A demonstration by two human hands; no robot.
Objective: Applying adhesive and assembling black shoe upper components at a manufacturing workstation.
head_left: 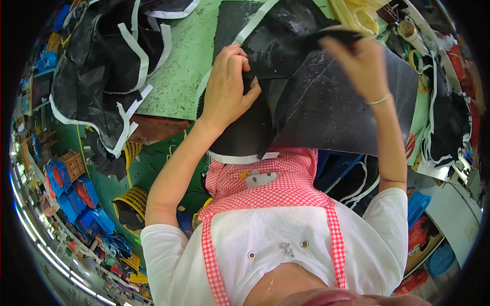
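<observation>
A soft black sheet piece with white edging [240, 120] lies in front of me, partly over a stiff black board [352, 102]. On its left part rests my left hand [229, 86], fingers bent at the white strip and thumb apart from them, gripping the piece near its edge. Farther right, my right hand [365, 66] is smeared by motion. A dark, curved flap shows between its thumb and fingers, seemingly a raised part of black sheet; its exact grip is blurred.
More black pieces with white edging [97, 66] are heaped at the left of the green tabletop [176, 66]. Tape rolls [416, 61] and a yellow container [365, 20] stand at the far right. A yellow basket [130, 209] sits below on the left.
</observation>
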